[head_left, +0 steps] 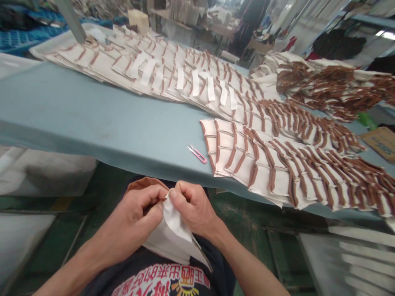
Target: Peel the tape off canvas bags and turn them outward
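Between my two hands, just in front of the table's edge, is a white fabric piece (175, 230) that hangs down over my lap. My left hand (143, 209) is closed, pinching the top edge of the cloth with thumb and forefinger. Right beside it, my right hand (193, 205) is closed on the same edge, thumb pressed on top. Brown fabric (148, 183) shows behind the left hand. On the table, ahead of the right hand, lies a pair of thread snips (197, 153) with pink handles. The exact spot between the fingertips is too small to make out.
Overlapping rows of white fabric pieces with brown trim (262, 160) cover the right of the blue-grey table (101, 111). More rows (148, 70) lie behind, with several white strips (196, 82) on top. A heaped pile (324, 82) and a cardboard piece (381, 142) sit farther right.
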Demonstrator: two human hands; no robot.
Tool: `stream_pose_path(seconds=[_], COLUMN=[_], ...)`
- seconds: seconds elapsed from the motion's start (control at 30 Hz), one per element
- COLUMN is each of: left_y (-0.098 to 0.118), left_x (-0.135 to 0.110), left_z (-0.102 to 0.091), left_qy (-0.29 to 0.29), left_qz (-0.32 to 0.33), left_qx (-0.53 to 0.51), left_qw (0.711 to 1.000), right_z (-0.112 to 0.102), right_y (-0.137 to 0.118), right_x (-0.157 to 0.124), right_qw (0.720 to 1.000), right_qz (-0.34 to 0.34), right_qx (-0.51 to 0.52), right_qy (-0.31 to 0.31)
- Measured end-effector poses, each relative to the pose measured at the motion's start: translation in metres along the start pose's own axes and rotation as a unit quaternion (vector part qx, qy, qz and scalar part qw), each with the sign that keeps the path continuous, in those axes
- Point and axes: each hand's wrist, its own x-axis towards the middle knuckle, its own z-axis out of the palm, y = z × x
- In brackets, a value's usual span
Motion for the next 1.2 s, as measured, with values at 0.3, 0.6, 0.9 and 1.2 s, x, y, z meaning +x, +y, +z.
stream_pose_path(seconds=[0.3,0.6,0.9,1.2], left_y=[0.040,0.038,0.037,0.006], left_x=[0.010,-0.009,-0.018,-0.021], left_z=[-0.024,-0.027,-0.024,-0.020], left_qy=[-0.075,-0.056,0.017,0.040], left_qz=[0.076,0.107,0.161,0.324], left_qx=[0.032,0.059,0.101,0.154], left_qw=[0.994,0.991,0.982,0.932], right_z=[-0.047,-0.052,-0.053,-0.047], right_y=[-0.039,-0.057,-0.071,-0.050], right_x=[0.004,0.008,0.007,0.004], right_qw=[0.977,0.927,0.955,0.914], right_qz=[-0.187,-0.256,-0.152,0.074], right_qx=[-0.096,-0.235,-0.108,0.198], right_qy=[0.036,-0.141,-0.231,-0.346])
